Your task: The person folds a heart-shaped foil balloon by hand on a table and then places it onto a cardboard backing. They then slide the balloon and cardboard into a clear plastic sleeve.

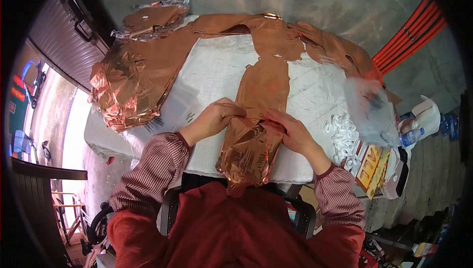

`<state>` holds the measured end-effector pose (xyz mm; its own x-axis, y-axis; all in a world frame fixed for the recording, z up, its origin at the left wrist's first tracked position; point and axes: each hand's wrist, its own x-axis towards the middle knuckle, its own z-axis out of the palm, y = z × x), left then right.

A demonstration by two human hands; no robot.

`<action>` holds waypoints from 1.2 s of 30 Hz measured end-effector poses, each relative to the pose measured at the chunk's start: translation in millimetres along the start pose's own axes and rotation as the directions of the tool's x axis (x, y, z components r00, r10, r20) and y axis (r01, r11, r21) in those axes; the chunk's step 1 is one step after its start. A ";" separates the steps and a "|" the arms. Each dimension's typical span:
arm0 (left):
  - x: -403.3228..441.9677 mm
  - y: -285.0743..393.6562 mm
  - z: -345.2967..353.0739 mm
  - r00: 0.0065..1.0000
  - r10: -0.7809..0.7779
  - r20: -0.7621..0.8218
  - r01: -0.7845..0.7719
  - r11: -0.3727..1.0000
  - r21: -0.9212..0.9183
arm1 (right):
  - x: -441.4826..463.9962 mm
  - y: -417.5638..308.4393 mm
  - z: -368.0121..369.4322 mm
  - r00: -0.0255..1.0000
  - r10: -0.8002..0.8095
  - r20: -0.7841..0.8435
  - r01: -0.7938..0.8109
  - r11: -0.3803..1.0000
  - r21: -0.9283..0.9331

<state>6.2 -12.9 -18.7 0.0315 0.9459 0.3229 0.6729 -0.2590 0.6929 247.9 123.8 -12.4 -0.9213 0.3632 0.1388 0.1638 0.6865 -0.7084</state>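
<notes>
A flat copper-coloured foil balloon (263,86) lies lengthwise in front of me, its near part folded into a shiny, crinkled section (244,157) that reaches the table's front edge. My left hand (217,118) pinches the balloon's left edge at the fold. On the right side of the same fold, my right hand (293,132) has its fingers closed on the foil, with part of the grip hidden. More copper foil (133,78) is spread in a large crumpled pile at the left, and further foil pieces (335,46) run along the far edge.
A white-covered table (217,66) lies under the foil. Clear plastic bags (369,105) and small white curled pieces (342,132) are at the right, beside a yellow-and-red printed packet (367,167). A wrapped foil pack (152,19) sits far left. Red tubes (411,34) stand beyond the right corner.
</notes>
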 end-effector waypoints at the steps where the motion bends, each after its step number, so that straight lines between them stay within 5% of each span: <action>1: 1.4 0.0 0.1 0.998 -0.066 0.007 0.067 0.998 -0.019 | 0.1 3.2 1.8 0.996 0.087 0.011 -0.087 0.994 0.067; 5: 22.2 -15.7 -0.1 0.971 -0.233 0.058 0.239 0.962 -0.130 | 12.1 28.8 13.0 0.984 0.163 -0.077 -0.133 0.943 0.307; 7: 39.6 -4.9 -3.3 0.849 -0.501 0.165 0.516 0.721 -0.463 | 28.2 36.9 15.5 0.945 0.272 -0.180 -0.112 0.790 0.602; 8: 44.2 -9.2 -4.9 0.849 -0.499 0.172 0.517 0.721 -0.461 | 32.0 39.2 11.5 0.943 0.277 -0.184 -0.114 0.789 0.604; 10: 56.2 -17.7 -9.0 0.827 -0.539 0.162 0.561 0.766 -0.313 | 39.4 29.1 -5.9 0.876 0.482 0.005 -0.248 0.442 0.862; 11: 64.2 -17.5 -6.5 0.751 -0.640 0.162 0.660 0.720 -0.214 | 40.4 19.3 -12.8 0.773 0.635 -0.018 -0.333 0.430 0.839; 16: 76.9 -24.9 -2.4 0.736 -0.661 0.148 0.675 0.734 -0.075 | 36.2 32.8 -7.9 0.750 0.655 -0.091 -0.306 0.466 0.830; 18: 80.1 -26.5 -1.7 0.721 -0.685 0.104 0.684 0.728 0.050 | 30.7 32.9 -1.2 0.734 0.606 -0.305 -0.034 0.482 0.876; 19: 81.2 -28.1 -1.3 0.721 -0.685 0.104 0.684 0.727 0.048 | 26.0 31.2 -3.7 0.741 0.506 -0.442 -0.076 0.717 0.693; 20: 81.0 -29.8 -0.7 0.721 -0.684 0.108 0.685 0.728 0.038 | 20.2 29.1 -4.5 0.742 0.507 -0.438 -0.079 0.716 0.694; 21: 80.2 -32.3 0.3 0.721 -0.684 0.114 0.686 0.727 0.029 | 16.4 9.1 -12.5 0.790 0.249 -0.560 -0.087 0.950 0.299; 22: 79.4 -37.1 1.7 0.718 -0.686 0.117 0.688 0.725 0.031 | 12.9 -1.8 -15.9 0.832 -0.037 -0.554 -0.060 0.986 -0.156; 24: 79.6 -43.7 4.7 0.700 -0.703 0.122 0.711 0.703 -0.031 | 7.7 -2.0 -6.1 0.891 -0.025 -0.454 -0.057 0.984 -0.166; 26: 78.9 -38.7 3.8 0.708 -0.696 0.123 0.702 0.712 -0.016 | 9.1 -27.5 -0.1 0.962 -0.097 -0.256 -0.029 0.894 -0.447; 30: 68.4 -10.6 -4.7 0.669 -0.723 0.173 0.740 0.669 -0.065 | -7.3 -23.3 14.3 0.992 0.129 -0.015 -0.121 0.880 -0.460; 36: 46.6 2.2 -2.0 0.644 -0.730 0.227 0.763 0.598 -0.245 | -6.0 -30.6 9.2 0.996 0.079 -0.040 -0.089 0.884 -0.459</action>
<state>7.7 30.2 -0.9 -0.3032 0.8431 -0.4442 0.2449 0.5194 0.8187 245.2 94.8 2.0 -0.8906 0.4412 0.1101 0.3882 0.8638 -0.3213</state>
